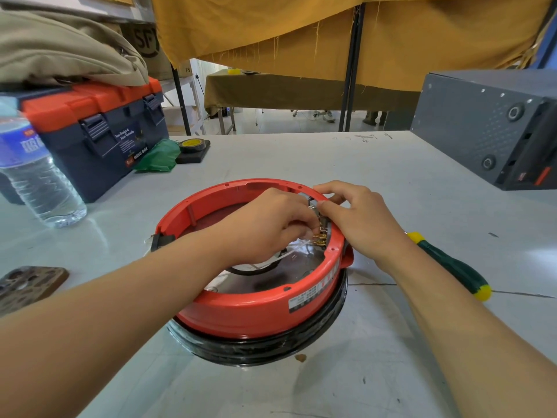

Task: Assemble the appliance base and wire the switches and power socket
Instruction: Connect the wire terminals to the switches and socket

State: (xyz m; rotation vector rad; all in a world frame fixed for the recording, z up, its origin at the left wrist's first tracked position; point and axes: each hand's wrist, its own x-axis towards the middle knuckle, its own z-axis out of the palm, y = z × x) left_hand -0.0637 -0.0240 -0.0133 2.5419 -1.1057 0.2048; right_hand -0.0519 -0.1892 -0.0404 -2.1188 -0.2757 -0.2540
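Observation:
The round red appliance base point(241, 309) lies upside down on the white table, on a black ring point(271, 348). Inside its right wall sits a switch block with brass terminals point(322, 236) and white wires point(294, 250). My left hand point(271, 224) reaches into the base, fingers curled, pinching a wire end at the terminals. My right hand point(358, 215) grips the rim and the switch block from outside, thumb and forefinger curled over the top. The fingertips hide the exact contact.
A green and yellow screwdriver point(452, 263) lies right of the base. A blue and orange toolbox point(99, 137), a water bottle point(36, 176) and black tape point(194, 144) stand at left. A grey metal case point(488, 128) is at the back right. A phone point(27, 285) lies near left.

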